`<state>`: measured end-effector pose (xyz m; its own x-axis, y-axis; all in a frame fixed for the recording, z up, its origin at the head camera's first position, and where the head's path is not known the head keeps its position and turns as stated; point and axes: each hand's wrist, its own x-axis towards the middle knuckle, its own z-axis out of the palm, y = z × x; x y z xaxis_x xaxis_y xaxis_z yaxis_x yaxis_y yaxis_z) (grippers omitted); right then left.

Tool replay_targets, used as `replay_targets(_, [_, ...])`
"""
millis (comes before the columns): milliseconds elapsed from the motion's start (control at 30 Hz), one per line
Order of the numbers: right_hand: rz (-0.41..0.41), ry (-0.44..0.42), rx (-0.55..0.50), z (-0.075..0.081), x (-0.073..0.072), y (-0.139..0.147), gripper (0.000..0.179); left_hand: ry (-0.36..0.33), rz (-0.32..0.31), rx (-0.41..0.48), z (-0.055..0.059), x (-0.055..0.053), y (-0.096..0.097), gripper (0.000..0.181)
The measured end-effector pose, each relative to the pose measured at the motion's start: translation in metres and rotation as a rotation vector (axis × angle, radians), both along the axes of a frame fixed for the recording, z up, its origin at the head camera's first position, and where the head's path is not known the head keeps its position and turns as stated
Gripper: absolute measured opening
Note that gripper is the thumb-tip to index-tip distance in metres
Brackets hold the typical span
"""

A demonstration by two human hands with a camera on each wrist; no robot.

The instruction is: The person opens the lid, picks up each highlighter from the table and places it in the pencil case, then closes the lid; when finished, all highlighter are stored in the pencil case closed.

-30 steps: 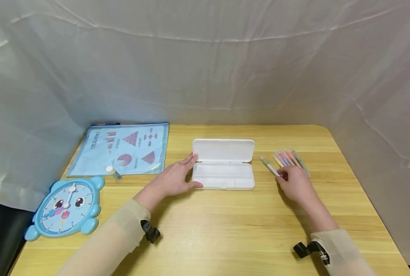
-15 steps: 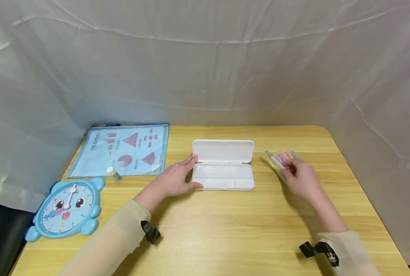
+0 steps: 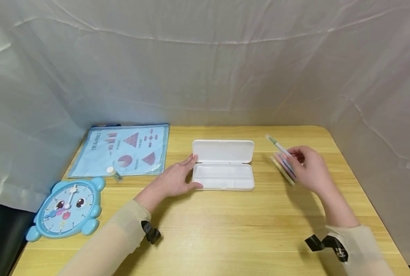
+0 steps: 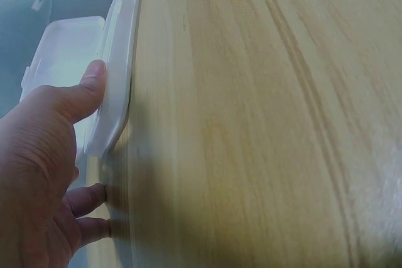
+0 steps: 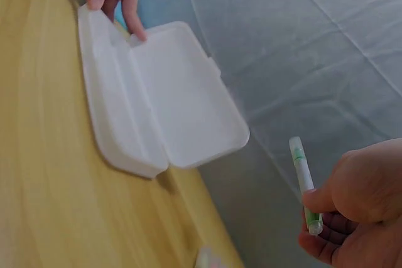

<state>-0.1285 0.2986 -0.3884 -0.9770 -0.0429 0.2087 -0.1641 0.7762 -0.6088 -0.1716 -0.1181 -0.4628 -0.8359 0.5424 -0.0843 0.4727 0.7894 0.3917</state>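
A white pencil case (image 3: 223,176) lies with its lid (image 3: 223,150) raised and its compartments bare. At its left end my left hand (image 3: 175,178) holds it, thumb on the front corner and a finger at the lid's edge. Off to the right, my right hand (image 3: 308,168) pinches a white marker pen (image 3: 278,145) with green bands between thumb and fingers. In the right wrist view this marker (image 5: 304,174) is tilted and clear of the table. Several coloured markers (image 3: 283,170) lie side by side below that hand, which partly covers them.
A blue zip folder (image 3: 122,149) with printed charts lies at the back left. Near it are a small white-capped tube (image 3: 114,174) and a blue toy clock (image 3: 66,207). Grey cloth (image 3: 211,69) hangs around the wooden table (image 3: 225,234).
My right hand has moved right and slightly back, lifting the green-banded marker from the table to above the others. The other markers have shifted into a tighter group. My left hand stays put.
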Motion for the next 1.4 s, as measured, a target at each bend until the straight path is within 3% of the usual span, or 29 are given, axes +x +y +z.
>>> replay_targets(300, [0.073, 0.06, 0.003, 0.017, -0.005, -0.027, 0.02, 0.004, 0.001, -0.005, -0.002, 0.0, -0.002, 0.109])
replay_targets(600, [0.183, 0.086, -0.013, 0.017, -0.012, -0.057, 0.012, -0.003, -0.006, 0.003, -0.001, 0.001, 0.002, 0.109])
replay_targets(1000, [0.316, 0.073, -0.01, -0.005, -0.023, -0.088, 0.011, 0.0, -0.005, 0.001, -0.002, -0.001, 0.003, 0.109])
replay_targets(1400, [0.421, 0.052, 0.041, -0.043, -0.033, -0.11, 0.01, -0.008, 0.004, -0.007, 0.001, -0.001, 0.001, 0.109])
